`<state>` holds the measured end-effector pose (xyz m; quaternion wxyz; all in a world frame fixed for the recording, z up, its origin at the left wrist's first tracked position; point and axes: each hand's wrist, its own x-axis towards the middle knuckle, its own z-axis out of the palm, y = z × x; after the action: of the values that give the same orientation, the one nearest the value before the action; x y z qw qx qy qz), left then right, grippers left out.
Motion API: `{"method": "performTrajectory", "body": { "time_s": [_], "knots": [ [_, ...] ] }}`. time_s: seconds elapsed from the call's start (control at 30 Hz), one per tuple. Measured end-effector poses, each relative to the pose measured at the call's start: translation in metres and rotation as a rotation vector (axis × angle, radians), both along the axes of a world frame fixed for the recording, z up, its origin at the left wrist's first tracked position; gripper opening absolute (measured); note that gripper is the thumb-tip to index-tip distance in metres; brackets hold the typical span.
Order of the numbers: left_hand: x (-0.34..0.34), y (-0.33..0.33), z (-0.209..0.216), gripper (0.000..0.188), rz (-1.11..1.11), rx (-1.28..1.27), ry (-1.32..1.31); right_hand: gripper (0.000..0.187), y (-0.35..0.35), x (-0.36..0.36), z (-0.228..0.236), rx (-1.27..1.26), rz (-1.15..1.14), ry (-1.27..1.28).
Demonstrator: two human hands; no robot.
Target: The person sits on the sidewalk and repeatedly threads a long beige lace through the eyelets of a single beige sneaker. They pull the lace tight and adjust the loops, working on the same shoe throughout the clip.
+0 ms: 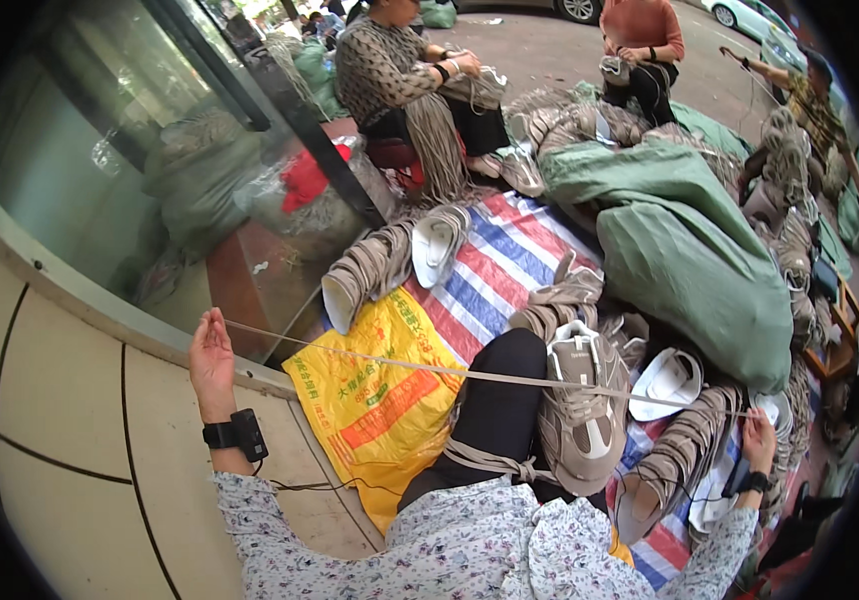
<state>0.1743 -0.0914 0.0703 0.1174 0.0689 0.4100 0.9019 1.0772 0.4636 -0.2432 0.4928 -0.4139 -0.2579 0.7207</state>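
Observation:
A beige shoelace (400, 362) is stretched taut between my hands, across the front of a taupe-and-white sneaker (584, 425) that rests by my right thigh. One end is pinched in the raised fingers of my left hand (213, 362), out beside the wall. Far to the right, my right hand (760, 440) grips the other end. The lace crosses the sneaker near its tongue; whether it runs through the eyelets I cannot tell. A bundle of laces (490, 460) is tied around my thigh.
Rows of nested shoe uppers (375, 265) lie on a striped sheet (500, 262). Another row (675, 455) stands near my right arm. A yellow sack (380, 375) lies at my left, a green sack (695, 250) ahead. Several people work beyond; a glass panel (140, 170) borders the left.

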Motion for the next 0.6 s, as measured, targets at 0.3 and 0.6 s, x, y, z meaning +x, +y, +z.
{"method": "performTrajectory", "body": {
  "time_s": [0.3, 0.6],
  "knots": [
    [0.008, -0.019, 0.05, 0.02, 0.209, -0.182, 0.26, 0.048, -0.013, 0.091, 0.012, -0.034, -0.371, 0.063],
    [-0.003, -0.011, 0.028, 0.03, 0.219, -0.211, 0.308, 0.034, -0.028, 0.208, 0.049, 0.029, -0.203, -0.28]
  ]
}}
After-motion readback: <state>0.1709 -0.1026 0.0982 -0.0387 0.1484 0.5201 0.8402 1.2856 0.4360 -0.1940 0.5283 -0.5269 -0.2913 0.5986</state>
